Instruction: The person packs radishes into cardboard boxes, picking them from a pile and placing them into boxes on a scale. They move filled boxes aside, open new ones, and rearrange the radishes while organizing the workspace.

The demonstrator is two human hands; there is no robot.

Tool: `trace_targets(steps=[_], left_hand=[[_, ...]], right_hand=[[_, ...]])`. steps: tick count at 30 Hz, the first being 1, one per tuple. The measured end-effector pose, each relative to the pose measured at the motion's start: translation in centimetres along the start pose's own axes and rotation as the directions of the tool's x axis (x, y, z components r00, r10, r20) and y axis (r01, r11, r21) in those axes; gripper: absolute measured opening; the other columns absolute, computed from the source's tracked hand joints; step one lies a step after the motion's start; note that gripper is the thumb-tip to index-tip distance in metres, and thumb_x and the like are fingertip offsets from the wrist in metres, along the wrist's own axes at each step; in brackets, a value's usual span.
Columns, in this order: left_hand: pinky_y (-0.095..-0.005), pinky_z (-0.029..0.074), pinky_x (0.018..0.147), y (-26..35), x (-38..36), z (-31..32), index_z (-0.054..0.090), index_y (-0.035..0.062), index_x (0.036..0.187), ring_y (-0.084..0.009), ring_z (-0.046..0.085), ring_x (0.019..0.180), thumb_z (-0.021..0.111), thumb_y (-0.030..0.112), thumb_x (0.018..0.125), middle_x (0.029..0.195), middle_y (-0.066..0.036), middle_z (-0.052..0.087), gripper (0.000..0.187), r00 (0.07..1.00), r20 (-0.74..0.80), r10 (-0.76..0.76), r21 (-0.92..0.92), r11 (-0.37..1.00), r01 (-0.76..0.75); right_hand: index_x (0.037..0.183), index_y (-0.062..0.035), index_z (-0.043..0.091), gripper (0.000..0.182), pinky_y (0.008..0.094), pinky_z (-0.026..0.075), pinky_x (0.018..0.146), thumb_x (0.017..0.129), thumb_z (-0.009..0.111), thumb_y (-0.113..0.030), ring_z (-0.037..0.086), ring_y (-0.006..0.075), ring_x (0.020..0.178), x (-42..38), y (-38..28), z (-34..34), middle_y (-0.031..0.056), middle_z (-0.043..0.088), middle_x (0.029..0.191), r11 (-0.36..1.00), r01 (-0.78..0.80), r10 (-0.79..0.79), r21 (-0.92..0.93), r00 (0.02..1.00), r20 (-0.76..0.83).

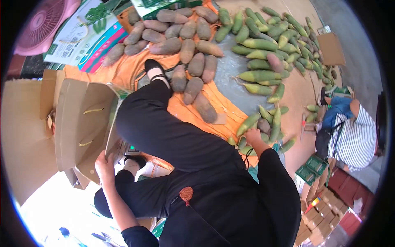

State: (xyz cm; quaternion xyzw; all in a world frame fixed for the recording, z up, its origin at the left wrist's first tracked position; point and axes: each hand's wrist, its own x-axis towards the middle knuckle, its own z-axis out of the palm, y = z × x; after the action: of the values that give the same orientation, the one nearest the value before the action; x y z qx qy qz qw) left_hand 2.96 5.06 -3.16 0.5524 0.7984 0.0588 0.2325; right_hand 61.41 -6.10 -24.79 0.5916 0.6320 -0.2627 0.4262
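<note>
My left hand (105, 166) is closed on the edge of an open cardboard box (84, 123), which stands tilted beside my leg. My right hand (252, 136) reaches down to the heap on the other side, its fingers curled at the lower end of a green radish (248, 124). Around that hand lie several more green radishes (276, 123) and one dusky brownish root (263, 125). Part of the right hand's grip is hidden by the hand itself.
Brownish-red roots (188, 51) lie on an orange cloth (181, 114). A large pile of green radishes (284, 37) spreads beyond. A pink fan (43, 24) and a printed carton (88, 35) stand far left. A person in a striped shirt (356, 138) bends at right near green boxes (311, 168).
</note>
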Motion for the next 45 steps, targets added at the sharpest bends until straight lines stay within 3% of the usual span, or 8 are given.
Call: trace_targets(steps=[6, 11, 17, 19, 26, 34, 40, 45], left_hand=[[-0.0382, 0.047, 0.072, 1.3, -0.2, -0.5, 0.065, 0.0052, 0.099, -0.0327, 0.062, 0.077, 0.062, 0.01, 0.077, 0.081, -0.018, 0.063, 0.022, 0.999, -0.011, -0.046, 0.016, 0.999, 0.046], [-0.0419, 0.048, 0.071, 0.8, -0.3, -0.4, 0.065, 0.0075, 0.095, -0.0349, 0.061, 0.082, 0.064, 0.015, 0.077, 0.086, -0.017, 0.063, 0.02, 0.999, -0.046, 0.002, 0.086, 0.996, 0.002], [-0.0421, 0.05, 0.072, -0.4, -0.6, 0.5, 0.065, 0.0082, 0.092, -0.0331, 0.062, 0.08, 0.059, 0.008, 0.075, 0.085, -0.015, 0.063, 0.018, 0.992, -0.091, 0.082, 0.086, 0.994, -0.074], [-0.0414, 0.05, 0.073, -0.3, -0.7, 0.4, 0.065, 0.0087, 0.093, -0.0318, 0.062, 0.081, 0.059, 0.008, 0.075, 0.087, -0.014, 0.064, 0.018, 0.994, -0.08, 0.068, 0.126, 0.99, -0.058], [-0.0412, 0.05, 0.072, -0.6, -1.2, 0.5, 0.063, 0.0065, 0.09, -0.0308, 0.062, 0.083, 0.06, 0.011, 0.077, 0.084, -0.014, 0.062, 0.014, 0.994, -0.081, 0.074, 0.081, 0.994, -0.067], [-0.0412, 0.049, 0.074, -0.8, -1.1, 0.4, 0.058, 0.0052, 0.096, -0.0311, 0.059, 0.088, 0.062, 0.009, 0.076, 0.09, -0.013, 0.06, 0.021, 0.997, -0.024, 0.069, 0.125, 0.99, -0.065], [-0.0369, 0.052, 0.066, -1.0, -1.2, 0.8, 0.054, 0.0069, 0.082, -0.0272, 0.062, 0.08, 0.059, 0.007, 0.075, 0.08, -0.011, 0.059, 0.009, 0.976, -0.146, 0.161, 0.191, 0.973, -0.131], [-0.0386, 0.051, 0.069, -1.0, -0.9, 0.8, 0.055, 0.0058, 0.086, -0.0289, 0.061, 0.082, 0.056, 0.002, 0.074, 0.082, -0.012, 0.059, 0.013, 0.987, -0.107, 0.123, 0.195, 0.976, -0.1]], right_hand=[[0.102, -0.0226, 0.067, 0.022, 0.0439, 0.04, 0.088, 0.082, 0.058, -0.026, 0.052, 0.0226, 0.109, 0.2, -0.2, -0.5, 0.0025, 0.061, 0.109, 0.996, -0.06, 0.056, 0.059, 0.996, 0.062], [0.099, -0.019, 0.068, 0.021, 0.0438, 0.044, 0.084, 0.085, 0.055, -0.028, 0.055, 0.0255, 0.104, 1.8, 2.9, -1.1, 0.0072, 0.063, 0.104, 0.92, -0.146, 0.211, 0.364, 0.967, -0.145], [0.095, -0.0079, 0.065, 0.021, 0.0402, 0.046, 0.077, 0.084, 0.056, -0.024, 0.06, 0.0337, 0.087, 2.0, 6.1, -7.1, 0.0141, 0.064, 0.095, 0.78, 0.049, 0.265, 0.624, 0.877, -0.4], [0.095, -0.0033, 0.064, 0.019, 0.0367, 0.046, 0.073, 0.086, 0.055, -0.017, 0.061, 0.0284, 0.083, 3.2, 6.9, -8.9, 0.015, 0.064, 0.089, 0.745, 0.331, 0.174, 0.578, 0.741, -0.649], [0.107, -0.0041, 0.062, 0.024, 0.0252, 0.049, 0.067, 0.095, 0.045, -0.018, 0.057, 0.0133, 0.092, -4.7, -0.6, -30.0, 0.0034, 0.061, 0.106, 0.399, 0.644, 0.328, 0.653, 0.565, -0.757], [0.112, 0.0001, 0.057, 0.028, 0.0272, 0.05, 0.075, 0.097, 0.042, -0.019, 0.057, 0.0157, 0.101, -15.2, -13.1, -48.4, 0.0095, 0.058, 0.115, 0.047, 0.958, 0.029, 0.282, 0.28, -0.959], [0.107, -0.0053, 0.061, 0.024, 0.0276, 0.05, 0.076, 0.096, 0.044, -0.019, 0.059, 0.0126, 0.094, -15.3, -27.3, -52.0, 0.0057, 0.062, 0.105, -0.046, 0.915, -0.497, 0.401, 0.327, -0.804], [0.103, -0.007, 0.062, 0.022, 0.0302, 0.052, 0.068, 0.093, 0.047, -0.02, 0.058, 0.0124, 0.088, -9.0, -39.6, -47.8, 0.0031, 0.062, 0.097, 0.054, 0.888, -0.674, 0.457, 0.37, -0.639]])
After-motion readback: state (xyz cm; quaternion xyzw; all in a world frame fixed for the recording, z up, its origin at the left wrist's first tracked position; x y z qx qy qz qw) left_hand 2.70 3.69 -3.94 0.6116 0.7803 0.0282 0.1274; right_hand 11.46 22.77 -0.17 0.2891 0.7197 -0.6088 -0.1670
